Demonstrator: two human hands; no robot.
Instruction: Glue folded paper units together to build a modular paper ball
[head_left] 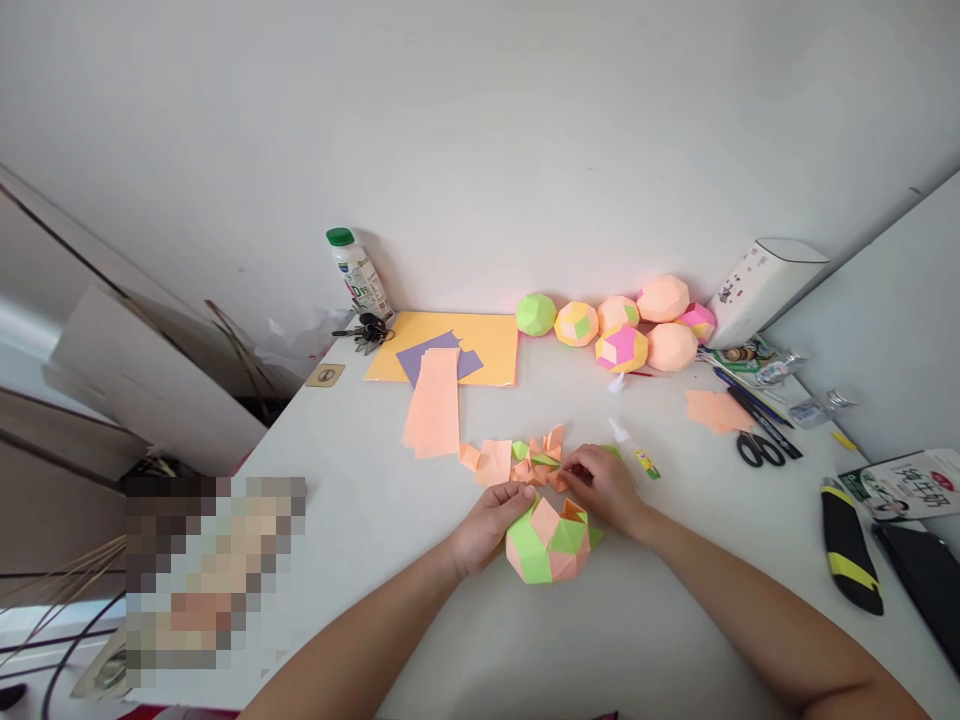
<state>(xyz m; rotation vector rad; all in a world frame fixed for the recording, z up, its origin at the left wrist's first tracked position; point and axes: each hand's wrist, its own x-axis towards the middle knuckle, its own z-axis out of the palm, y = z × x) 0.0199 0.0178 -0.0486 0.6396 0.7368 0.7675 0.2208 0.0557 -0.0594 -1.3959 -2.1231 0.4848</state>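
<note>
My left hand (491, 525) grips the rim of a hollow faceted paper ball (536, 555) in peach and light green, thumb on top. The ball's upper side is open, with folded edges showing around the gap. Just behind it, my right hand (600, 485) reaches over a small heap of folded paper pieces (532, 465), mostly peach with some green. Its thumb and forefinger are pinched on a peach folded piece (556, 479) at the heap's right end. The other fingers are curled, and a bit of green paper shows behind that hand.
Finished paper balls (621, 348) line the wall. Peach strips (437, 405) lie over purple and yellow paper (487, 345) at left. To the right are a glue tube (647, 465), scissors (760, 450), pens and a black-yellow cutter (851, 545). A bottle (361, 275) stands back left.
</note>
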